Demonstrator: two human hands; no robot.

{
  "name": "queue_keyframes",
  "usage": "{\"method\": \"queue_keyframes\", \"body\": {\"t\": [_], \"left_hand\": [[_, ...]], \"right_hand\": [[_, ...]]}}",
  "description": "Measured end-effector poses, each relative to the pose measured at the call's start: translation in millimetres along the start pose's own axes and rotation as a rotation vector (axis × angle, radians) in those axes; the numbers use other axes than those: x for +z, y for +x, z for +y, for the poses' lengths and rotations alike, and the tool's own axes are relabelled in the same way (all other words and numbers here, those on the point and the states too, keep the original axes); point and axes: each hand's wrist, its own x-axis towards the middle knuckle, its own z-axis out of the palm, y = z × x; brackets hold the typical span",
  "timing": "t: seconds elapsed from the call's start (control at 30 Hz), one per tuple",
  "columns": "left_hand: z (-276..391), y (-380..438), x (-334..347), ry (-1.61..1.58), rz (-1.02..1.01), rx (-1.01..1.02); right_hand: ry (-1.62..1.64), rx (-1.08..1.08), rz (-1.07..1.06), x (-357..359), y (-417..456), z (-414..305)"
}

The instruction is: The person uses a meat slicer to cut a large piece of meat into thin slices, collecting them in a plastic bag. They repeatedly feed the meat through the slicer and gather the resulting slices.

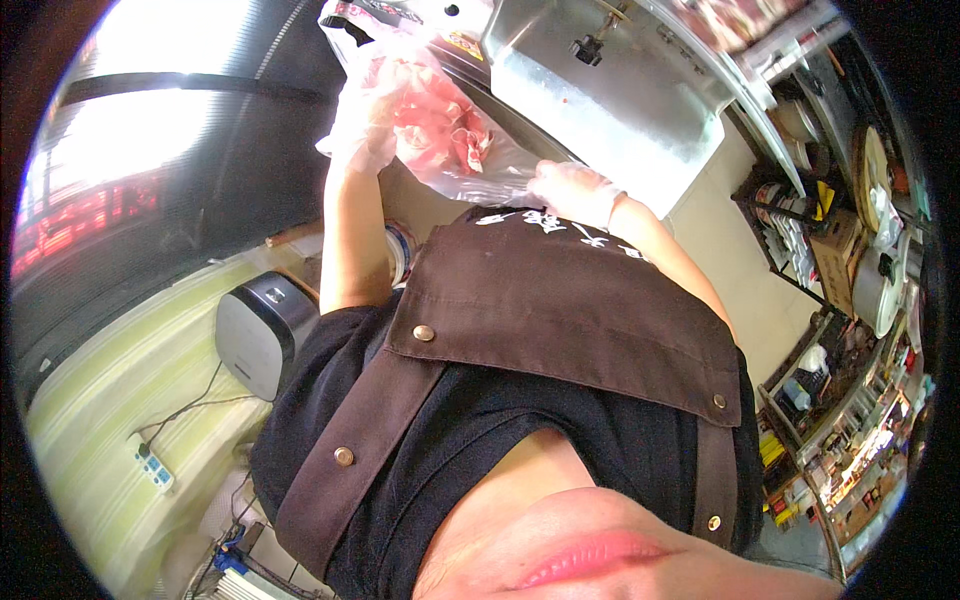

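A clear plastic bag (487, 180) with slices of raw reddish-pink meat (442, 124) in it is stretched between my two hands in front of the brown apron. My left hand (364, 124), in a clear disposable glove, is at the bag's upper left end, beside the meat; plastic and glare hide most of its fingers. At the bag's lower right end, my right hand (574, 191), also in a clear glove, is closed on the gathered plastic.
Beyond the hands is a metal basin (600, 112) with a black-handled valve (587, 49). A grey speaker-like device (262, 330) and a power strip (154, 469) lie to the left on a striped cloth (97, 390). Crowded shelves (780, 225) line the right side.
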Motion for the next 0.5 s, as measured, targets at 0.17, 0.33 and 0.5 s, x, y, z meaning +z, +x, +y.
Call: {"method": "queue_keyframes", "body": {"t": [0.17, 0.33, 0.5], "left_hand": [[-7, 0, -6, 1.054, 0.177, 0.397], [-7, -15, 6, 1.080, 0.117, 0.866], [14, -81, 29, 1.171, -0.369, 0.701]], "right_hand": [[0.213, -0.165, 0.242, -14, -19, -8], [0.461, -0.307, 0.403, -30, -17, -24], [0.563, -0.273, 0.547, -36, -15, -32]]}}
